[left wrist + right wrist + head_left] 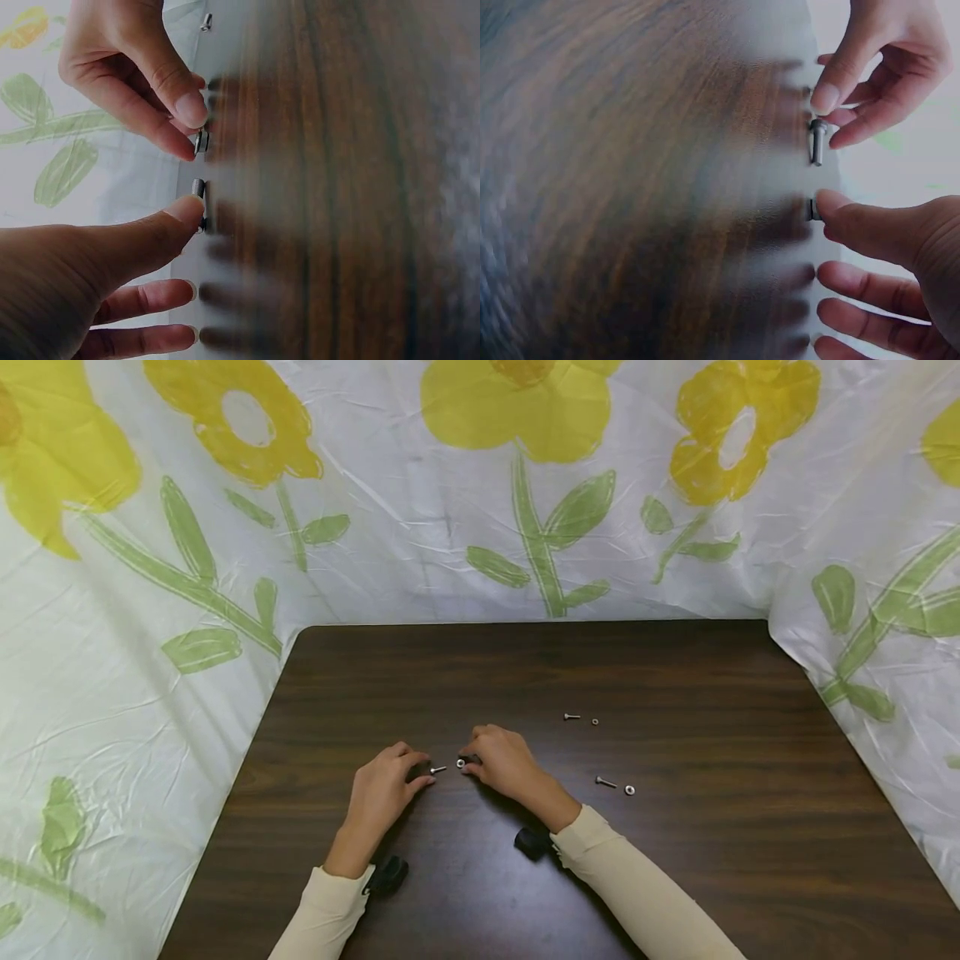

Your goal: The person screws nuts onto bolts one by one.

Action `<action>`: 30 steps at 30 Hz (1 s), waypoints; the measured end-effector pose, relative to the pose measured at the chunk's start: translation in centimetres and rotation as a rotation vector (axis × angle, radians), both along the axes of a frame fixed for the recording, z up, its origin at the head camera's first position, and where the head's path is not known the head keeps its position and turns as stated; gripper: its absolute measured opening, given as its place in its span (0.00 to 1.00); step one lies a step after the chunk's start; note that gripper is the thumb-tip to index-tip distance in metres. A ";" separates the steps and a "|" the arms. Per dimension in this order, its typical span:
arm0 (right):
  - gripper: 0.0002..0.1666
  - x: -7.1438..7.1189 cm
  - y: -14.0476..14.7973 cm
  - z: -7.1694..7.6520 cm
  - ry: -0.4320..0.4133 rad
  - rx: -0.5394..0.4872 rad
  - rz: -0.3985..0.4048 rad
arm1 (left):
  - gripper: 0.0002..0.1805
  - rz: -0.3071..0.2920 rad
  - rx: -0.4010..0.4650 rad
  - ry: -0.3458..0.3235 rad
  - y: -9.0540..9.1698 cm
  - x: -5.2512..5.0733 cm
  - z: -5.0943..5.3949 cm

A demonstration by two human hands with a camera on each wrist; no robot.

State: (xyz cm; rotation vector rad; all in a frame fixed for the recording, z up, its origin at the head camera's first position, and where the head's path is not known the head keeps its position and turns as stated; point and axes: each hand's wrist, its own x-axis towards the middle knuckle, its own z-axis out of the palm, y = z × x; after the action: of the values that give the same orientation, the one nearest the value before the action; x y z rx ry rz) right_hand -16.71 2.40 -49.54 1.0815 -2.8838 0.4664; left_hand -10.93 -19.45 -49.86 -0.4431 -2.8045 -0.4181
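Observation:
A small metal bolt [438, 769] lies on the dark table, its shank pointing right. The thumb and index finger of my left hand [382, 783] stand apart on either side of its head. Just right of the bolt, a metal nut [461, 763] sits by the fingertips of my right hand [504, 762], whose thumb and index finger are parted around it. In the left wrist view the left thumb partly covers the bolt [198, 187], and the nut [201, 141] shows below the right fingertips. The right wrist view shows the bolt's head [819, 125] close to the left fingertips.
Farther right on the table [712, 860] lie a smaller bolt [572, 717] with a tiny nut [596, 722], and a longer bolt [606, 782] with a larger nut [630, 790]. A flowered white curtain [405, 543] hangs around the table's back and sides.

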 end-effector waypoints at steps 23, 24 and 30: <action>0.07 -0.2 -0.5 -0.7 0.060 -0.058 0.001 | 0.09 0.045 0.027 -0.012 0.7 -0.2 -0.5; 0.06 -0.2 -0.5 -0.7 0.062 -0.054 0.004 | 0.09 0.047 0.029 -0.016 0.7 -0.1 -0.5; 0.06 -0.2 -0.5 -0.7 0.096 -0.031 0.048 | 0.07 0.055 0.036 -0.024 0.8 -0.2 -0.4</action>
State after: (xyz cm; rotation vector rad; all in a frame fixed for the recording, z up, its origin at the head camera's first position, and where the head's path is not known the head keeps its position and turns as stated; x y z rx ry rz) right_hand -16.86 1.91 -50.21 1.1383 -2.7645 0.4471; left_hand -11.09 -18.61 -50.29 -0.3542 -2.8203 -0.4635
